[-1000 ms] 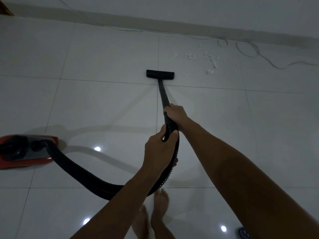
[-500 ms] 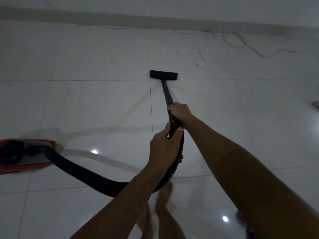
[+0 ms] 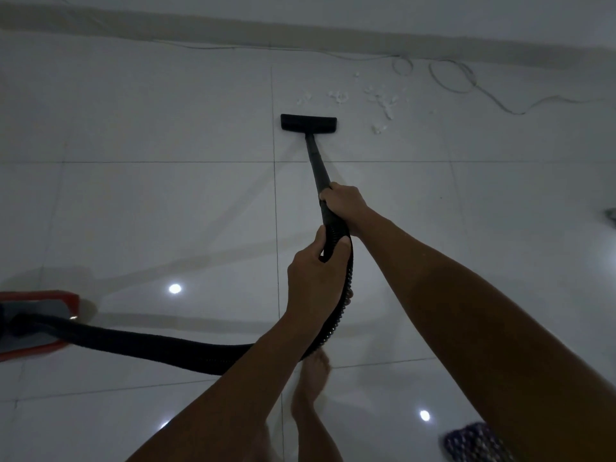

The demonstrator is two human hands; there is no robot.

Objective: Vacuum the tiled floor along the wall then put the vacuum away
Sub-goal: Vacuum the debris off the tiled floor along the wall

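The black wand [image 3: 318,168] is gripped by the right hand [image 3: 343,205] further down and by the left hand [image 3: 316,278] at the ribbed hose [image 3: 160,348] end, both hands clenched around it. The nozzle head [image 3: 308,123] is laid flat on the tiled floor [image 3: 166,201], near white scraps [image 3: 380,101] beside the wall [image 3: 300,38]. The red vacuum body [image 3: 33,325] is seen at the left edge, joined by the hose.

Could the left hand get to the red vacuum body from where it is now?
Probably not without a step: the left hand is shut around the hose, and the vacuum body lies well off leftward.
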